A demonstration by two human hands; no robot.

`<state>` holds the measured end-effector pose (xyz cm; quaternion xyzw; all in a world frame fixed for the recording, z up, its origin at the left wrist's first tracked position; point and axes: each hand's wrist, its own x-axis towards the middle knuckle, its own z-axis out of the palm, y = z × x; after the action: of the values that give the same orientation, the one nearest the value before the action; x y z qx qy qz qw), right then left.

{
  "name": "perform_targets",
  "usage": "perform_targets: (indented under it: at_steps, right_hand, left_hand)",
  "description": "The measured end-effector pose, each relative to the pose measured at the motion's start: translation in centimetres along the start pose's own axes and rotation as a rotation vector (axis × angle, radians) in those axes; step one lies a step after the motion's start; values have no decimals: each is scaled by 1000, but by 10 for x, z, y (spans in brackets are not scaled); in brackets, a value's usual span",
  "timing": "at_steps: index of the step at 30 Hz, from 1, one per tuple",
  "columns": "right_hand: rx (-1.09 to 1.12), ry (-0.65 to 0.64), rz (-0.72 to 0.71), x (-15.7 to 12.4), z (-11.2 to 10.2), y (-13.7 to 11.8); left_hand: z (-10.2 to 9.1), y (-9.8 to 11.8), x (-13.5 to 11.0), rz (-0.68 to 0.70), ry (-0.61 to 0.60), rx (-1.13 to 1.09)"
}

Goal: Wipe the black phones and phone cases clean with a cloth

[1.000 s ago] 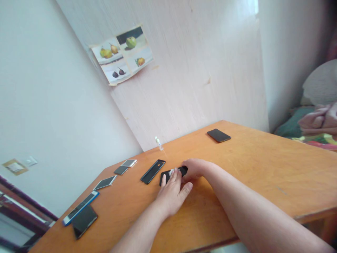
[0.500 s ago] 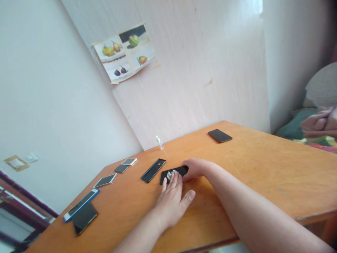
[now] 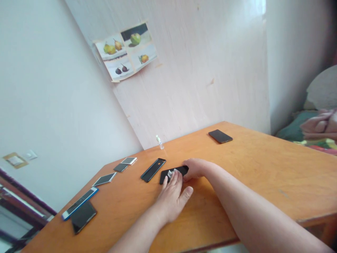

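One flat, rectangular black phone (image 3: 163, 176) at six o'clock — left hand (image 3: 171, 199) spread, touching crumpled white tissue (image 3: 170, 173) atop it; right hand (image 3: 195, 168) pinching its two-o'clock end.

Held phone (image 3: 164, 176) smooth; wad (image 3: 170, 174) papery, crumpled; case (image 3: 152, 170) plastic-looking; table (image 3: 258, 168) wood, faintly glossy.

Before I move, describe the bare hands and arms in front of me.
Left hand and right hand are ungloved, and no sleeve shows on the left forearm or right forearm. Neither wrist shows a watch or bracelet. The right fingers are mostly hidden, so I can't rule out rings there.
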<state>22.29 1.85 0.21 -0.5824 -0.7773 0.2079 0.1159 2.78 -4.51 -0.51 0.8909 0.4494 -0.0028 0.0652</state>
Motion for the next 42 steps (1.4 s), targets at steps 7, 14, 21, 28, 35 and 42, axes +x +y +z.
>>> perform_targets:
  at_steps: [7,14,21,28,35,42]
  right_hand:
    - [-11,-13,2,-2,-3,-2]
    - [-5,-2,-21,2,1,1]
    - [-13,10,-13,2,1,2]
    - [-8,-24,24,-3,-6,-3]
    - [-15,-8,14,-1,0,1]
    - [-9,-6,2,-1,0,2]
  left_hand:
    - [-8,-34,20,-216,31,16]
    - [-7,-17,36,-41,15,-66]
    - [-9,-28,44,-158,26,-43]
    - [-2,-28,4,-205,49,26]
    - [1,-8,4,-91,142,-102]
    - [-3,-65,32,-251,437,-366]
